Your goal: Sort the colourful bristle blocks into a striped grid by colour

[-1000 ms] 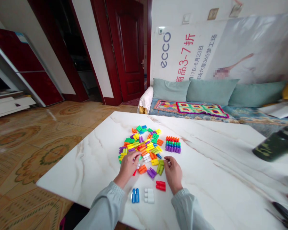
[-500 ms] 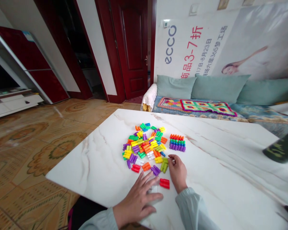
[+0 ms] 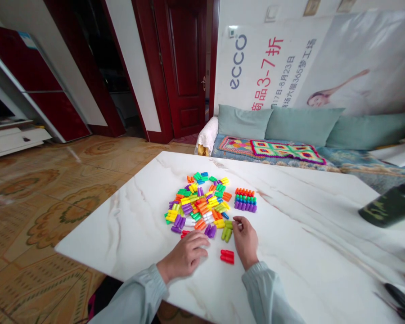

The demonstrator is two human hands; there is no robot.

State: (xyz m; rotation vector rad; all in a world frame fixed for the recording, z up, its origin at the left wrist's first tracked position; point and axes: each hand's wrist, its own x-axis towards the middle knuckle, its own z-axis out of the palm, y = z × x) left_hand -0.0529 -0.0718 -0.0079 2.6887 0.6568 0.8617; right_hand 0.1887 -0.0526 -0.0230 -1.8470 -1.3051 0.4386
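Note:
A pile of small coloured plastic pegs [image 3: 200, 202] lies on the white marble table [image 3: 290, 252]. A neat stacked block of orange, green, blue and purple pegs [image 3: 245, 200] sits just right of the pile. My left hand [image 3: 185, 254] rests palm down near the front edge, fingers curled over something I cannot make out. My right hand [image 3: 245, 238] rests beside green pegs [image 3: 227, 233], its fingertips pinched on something small and pale. A red peg pair [image 3: 227, 256] lies between my hands.
A camouflage-patterned cylinder [image 3: 388, 209] lies at the table's right. A dark object [image 3: 400, 297] sits at the near right corner. Beyond the table stand a sofa with teal cushions [image 3: 300, 128] and a colourful mat, red doors [image 3: 185, 67] and a patterned tile floor [image 3: 54, 198].
My left hand drew back from the pile to the front of the table, spread over the blue and white pegs there, then curled; those pegs no longer show. My right hand stayed put.

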